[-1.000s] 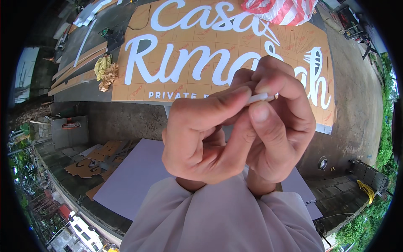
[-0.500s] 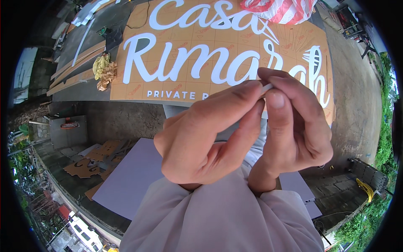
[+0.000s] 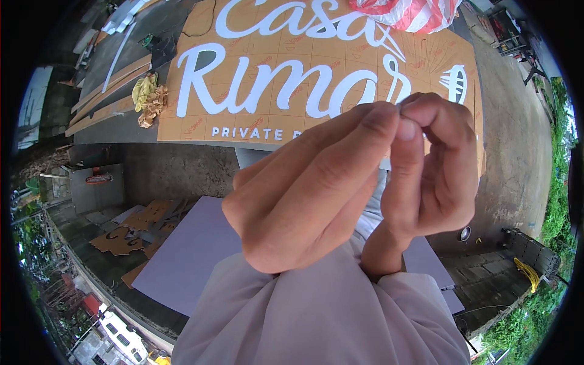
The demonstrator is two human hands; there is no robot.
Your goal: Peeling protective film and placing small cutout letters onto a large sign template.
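My two hands are raised close to the camera, fingertips pressed together. My left hand (image 3: pixel 304 188) fills the middle, its thumb and forefinger reaching up to the right. My right hand (image 3: pixel 438 176) curls over from the right and meets them. A small white piece (image 3: pixel 398 104) is pinched between the fingertips of both hands; only a thin sliver of it shows. Pale sleeves cover both forearms at the bottom. Behind the hands lies a large orange sign board (image 3: pixel 201 79) with white cut-out letters.
A red-and-white striped bag (image 3: pixel 413 12) lies at the board's top edge, and crumpled yellow paper (image 3: pixel 149 97) at its left. A pale lavender sheet (image 3: pixel 188 255) and cardboard scraps (image 3: pixel 121 237) lie on the concrete. There is a yellow hose (image 3: pixel 526 271) and greenery at the right.
Both hands have come closer to the camera and shifted right. The white piece, clearly seen between the fingertips before, is now almost covered by them.
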